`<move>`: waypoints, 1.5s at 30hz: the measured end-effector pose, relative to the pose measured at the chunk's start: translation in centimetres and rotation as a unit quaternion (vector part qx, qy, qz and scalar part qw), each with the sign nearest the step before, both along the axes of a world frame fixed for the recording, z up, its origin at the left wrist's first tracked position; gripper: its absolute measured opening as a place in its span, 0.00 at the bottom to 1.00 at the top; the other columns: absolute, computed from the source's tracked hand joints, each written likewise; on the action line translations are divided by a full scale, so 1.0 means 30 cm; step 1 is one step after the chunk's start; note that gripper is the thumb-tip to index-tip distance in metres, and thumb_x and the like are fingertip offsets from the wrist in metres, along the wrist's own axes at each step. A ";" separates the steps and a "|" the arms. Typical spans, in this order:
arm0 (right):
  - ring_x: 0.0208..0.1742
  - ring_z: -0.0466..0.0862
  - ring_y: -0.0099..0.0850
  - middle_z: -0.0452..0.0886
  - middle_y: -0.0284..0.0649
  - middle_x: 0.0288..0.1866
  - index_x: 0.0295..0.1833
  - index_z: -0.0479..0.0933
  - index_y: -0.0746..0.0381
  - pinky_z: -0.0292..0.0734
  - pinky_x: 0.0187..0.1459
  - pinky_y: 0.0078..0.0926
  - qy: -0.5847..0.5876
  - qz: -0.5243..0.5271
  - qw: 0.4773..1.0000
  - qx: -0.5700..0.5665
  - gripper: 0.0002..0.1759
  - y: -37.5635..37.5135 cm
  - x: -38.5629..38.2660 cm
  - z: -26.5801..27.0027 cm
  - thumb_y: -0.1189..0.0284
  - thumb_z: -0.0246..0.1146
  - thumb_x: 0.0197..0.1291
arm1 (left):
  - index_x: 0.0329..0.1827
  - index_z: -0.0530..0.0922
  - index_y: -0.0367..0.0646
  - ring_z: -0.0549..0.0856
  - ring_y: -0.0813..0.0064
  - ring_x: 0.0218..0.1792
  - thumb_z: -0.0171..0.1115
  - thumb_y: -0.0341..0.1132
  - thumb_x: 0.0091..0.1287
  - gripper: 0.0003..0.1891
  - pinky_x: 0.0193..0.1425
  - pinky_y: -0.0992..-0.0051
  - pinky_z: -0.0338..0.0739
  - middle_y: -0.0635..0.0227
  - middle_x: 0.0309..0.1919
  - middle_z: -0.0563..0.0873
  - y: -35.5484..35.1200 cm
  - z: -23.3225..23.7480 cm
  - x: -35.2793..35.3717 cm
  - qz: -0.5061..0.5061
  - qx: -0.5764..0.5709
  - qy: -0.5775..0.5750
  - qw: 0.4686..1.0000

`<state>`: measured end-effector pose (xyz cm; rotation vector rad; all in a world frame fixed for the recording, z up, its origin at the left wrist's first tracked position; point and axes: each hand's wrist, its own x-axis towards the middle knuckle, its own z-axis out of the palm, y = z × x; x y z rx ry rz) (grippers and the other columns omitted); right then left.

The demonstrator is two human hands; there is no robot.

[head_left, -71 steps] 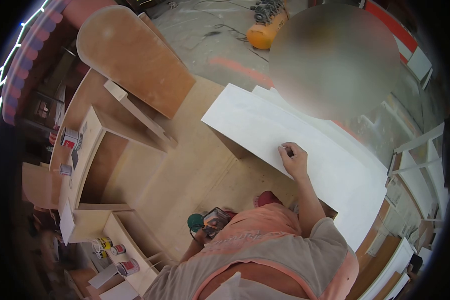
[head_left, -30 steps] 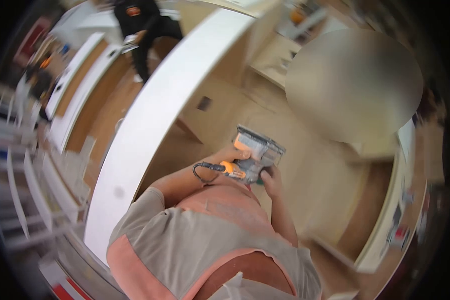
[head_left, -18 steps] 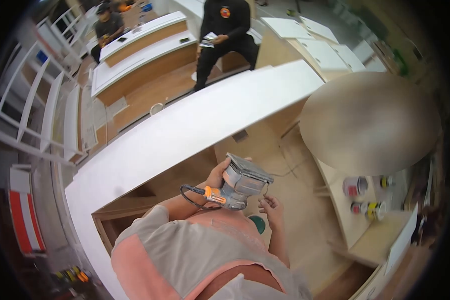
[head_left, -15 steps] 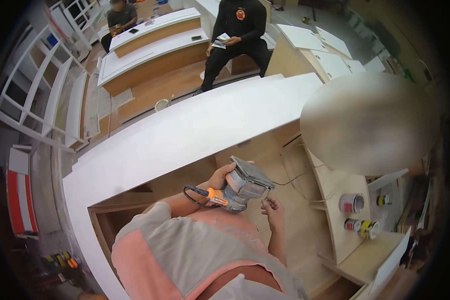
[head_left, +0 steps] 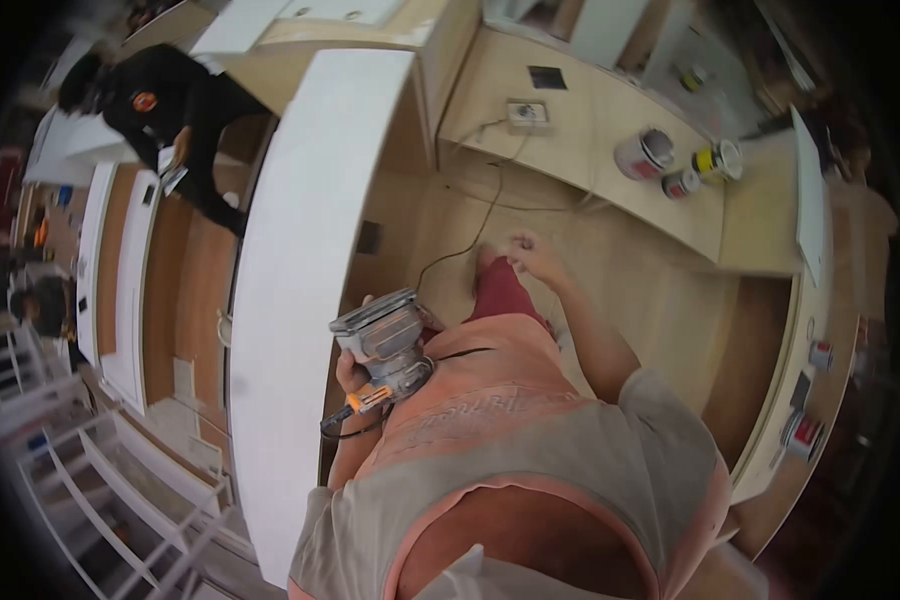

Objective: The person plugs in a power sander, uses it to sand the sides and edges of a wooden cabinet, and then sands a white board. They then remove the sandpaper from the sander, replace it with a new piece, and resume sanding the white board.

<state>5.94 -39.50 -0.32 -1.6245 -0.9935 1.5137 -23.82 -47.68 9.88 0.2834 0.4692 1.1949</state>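
My left hand (head_left: 350,372) is wrapped round a grey and orange power sander (head_left: 385,345), held with its flat pad turned up, close to my torso. A black cable loops from its orange end. To the right, my right hand (head_left: 532,252) is raised over the wooden floor, above my red-trousered leg (head_left: 502,290). Its fingers look curled together, and whether anything small is between them cannot be made out. A long white countertop (head_left: 305,200) runs just left of the sander.
Paint cans (head_left: 645,155) and a socket box (head_left: 527,114) stand on a wooden shelf (head_left: 580,130) ahead. A cable (head_left: 475,235) crosses the floor. A person in black (head_left: 165,110) sits beyond the countertop at left; another person (head_left: 45,305) is farther left.
The view has swung to the right, so the countertop and seated people now appear at the left. The sander stays in my left hand. My right hand is now farther from the sander.
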 end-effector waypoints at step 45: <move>0.63 0.65 0.59 0.66 0.62 0.59 0.68 0.44 0.71 0.67 0.55 0.63 0.195 -0.289 0.931 -0.107 0.43 0.837 0.714 -0.446 0.50 0.53 0.62 | 0.51 0.74 0.36 0.77 0.73 0.48 0.66 0.27 0.49 0.23 0.54 0.74 0.70 0.65 0.45 0.81 0.151 0.057 0.372 0.007 -0.363 0.237 0.901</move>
